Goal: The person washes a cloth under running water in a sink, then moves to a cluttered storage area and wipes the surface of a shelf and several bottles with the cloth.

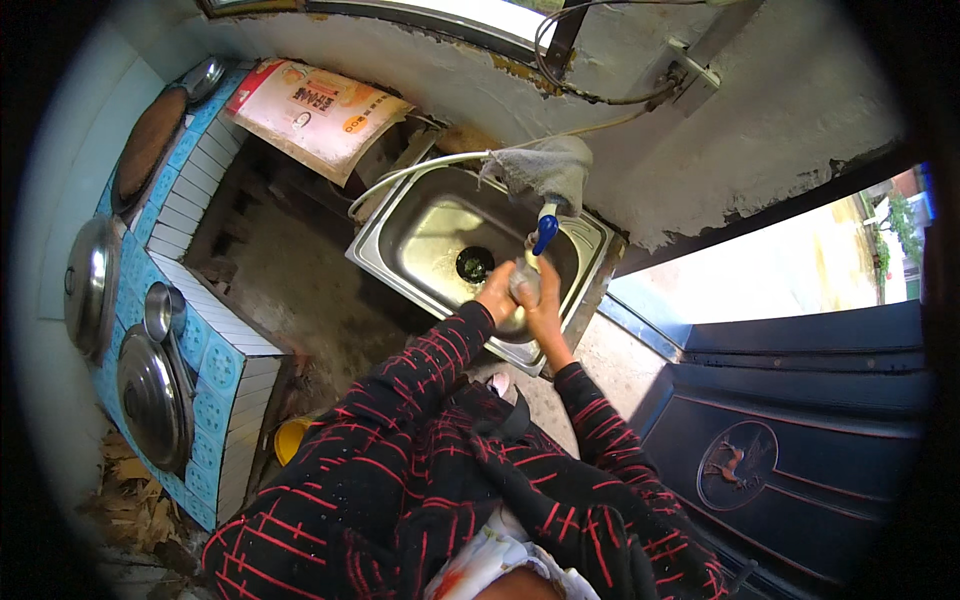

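My left hand (pixel 497 295) and my right hand (pixel 546 300) meet over the near right part of a stainless steel sink (pixel 420 225), just below a tap with a blue lever handle (pixel 547 231). Between them is a small pale, wet-looking item (pixel 524 282), perhaps a cloth, with the fingers of both hands closed around it. Its exact kind is blurred and partly hidden by the fingers. The sink's dark drain (pixel 475 265) lies to the left of my hands. A grey cloth (pixel 551 169) is wrapped around the pipe above the tap.
A white hose (pixel 420 165) curves along the sink's back left. At left stands a blue-tiled stove counter (pixel 217 364) with lidded pots (pixel 154 397) and a metal ladle (pixel 166 311). A yellow bucket (pixel 292 439) sits low beside it. At right is a dark door panel (pixel 810 420).
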The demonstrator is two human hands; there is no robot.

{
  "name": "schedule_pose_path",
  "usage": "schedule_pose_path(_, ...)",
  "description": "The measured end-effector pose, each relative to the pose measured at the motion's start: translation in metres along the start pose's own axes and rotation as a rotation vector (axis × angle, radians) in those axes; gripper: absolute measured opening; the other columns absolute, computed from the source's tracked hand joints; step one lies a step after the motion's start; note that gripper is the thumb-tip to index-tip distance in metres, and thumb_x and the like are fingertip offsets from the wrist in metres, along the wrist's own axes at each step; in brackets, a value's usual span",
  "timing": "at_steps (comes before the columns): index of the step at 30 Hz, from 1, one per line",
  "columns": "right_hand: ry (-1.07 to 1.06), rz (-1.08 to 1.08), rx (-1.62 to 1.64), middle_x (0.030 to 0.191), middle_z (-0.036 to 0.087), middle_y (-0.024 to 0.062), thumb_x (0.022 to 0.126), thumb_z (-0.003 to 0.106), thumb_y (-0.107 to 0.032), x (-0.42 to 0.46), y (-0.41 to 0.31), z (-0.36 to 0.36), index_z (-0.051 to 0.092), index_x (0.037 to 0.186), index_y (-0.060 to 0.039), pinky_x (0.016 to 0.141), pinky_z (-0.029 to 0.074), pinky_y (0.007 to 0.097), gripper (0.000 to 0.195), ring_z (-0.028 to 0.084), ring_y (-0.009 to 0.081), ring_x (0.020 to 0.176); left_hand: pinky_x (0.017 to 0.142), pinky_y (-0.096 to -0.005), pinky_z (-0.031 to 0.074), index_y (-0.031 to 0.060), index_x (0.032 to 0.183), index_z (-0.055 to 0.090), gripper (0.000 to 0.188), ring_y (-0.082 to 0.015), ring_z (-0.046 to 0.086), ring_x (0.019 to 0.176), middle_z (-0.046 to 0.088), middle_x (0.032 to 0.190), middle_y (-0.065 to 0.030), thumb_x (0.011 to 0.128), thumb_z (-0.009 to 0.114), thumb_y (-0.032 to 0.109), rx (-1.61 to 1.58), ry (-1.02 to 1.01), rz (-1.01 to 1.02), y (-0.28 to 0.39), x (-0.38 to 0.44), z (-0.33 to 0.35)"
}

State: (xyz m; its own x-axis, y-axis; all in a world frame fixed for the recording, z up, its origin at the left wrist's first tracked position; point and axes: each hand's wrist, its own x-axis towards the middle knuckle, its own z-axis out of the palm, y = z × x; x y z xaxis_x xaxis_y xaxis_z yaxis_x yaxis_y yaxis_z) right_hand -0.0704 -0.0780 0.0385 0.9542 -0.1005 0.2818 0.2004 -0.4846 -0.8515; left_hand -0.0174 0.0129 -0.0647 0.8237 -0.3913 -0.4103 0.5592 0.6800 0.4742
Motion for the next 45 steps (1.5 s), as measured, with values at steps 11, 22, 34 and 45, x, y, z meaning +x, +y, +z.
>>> schedule_pose_path(11,-0.003,0.328,0.029,0.119,0.046,0.0214,0.089,0.041,-0.029,0.004,-0.007,-0.008,0.041,0.121,0.0028,0.092,0.033,0.0331,0.045,0.045,0.0304,0.109,0.07,-0.0279,0.043,0.013,0.095,0.05,0.025,-0.0127,0.052,0.084,0.054,0.09,-0.0004,0.087,0.043,0.036,0.291,0.045,-0.182,0.029,-0.059,0.091)
schedule_pose_path(22,0.102,0.792,1.013,0.087,0.059,0.009,0.086,0.049,-0.039,0.023,0.016,-0.011,0.055,0.097,0.0003,0.069,0.043,0.0277,0.041,0.054,0.0163,0.077,0.069,-0.0309,0.042,-0.0002,0.098,0.049,0.041,-0.0177,0.052,0.081,0.053,0.09,-0.0089,0.086,0.04,0.038,0.455,0.25,0.022,0.006,-0.036,0.104)
schedule_pose_path(34,0.294,0.912,0.831,0.076,0.055,0.0057,0.086,0.047,-0.029,0.017,0.035,0.001,0.057,0.083,0.0003,0.058,0.039,0.0299,0.031,0.047,0.0144,0.065,0.074,-0.0332,0.041,-0.0092,0.112,0.044,0.072,-0.0201,0.051,0.091,0.053,0.106,-0.0172,0.084,0.032,0.056,0.812,0.144,-0.084,0.004,-0.037,0.088)
schedule_pose_path(45,0.376,0.612,0.482,0.074,0.057,0.0124,0.091,0.036,-0.034,0.022,0.036,-0.037,0.053,0.083,0.0023,0.064,0.041,0.0312,0.041,0.053,0.0197,0.067,0.082,-0.0352,0.044,0.0107,0.109,0.048,0.052,-0.0195,0.056,0.089,0.057,0.1,-0.0068,0.082,0.042,0.055,0.284,-0.276,-0.528,0.039,-0.064,0.105)
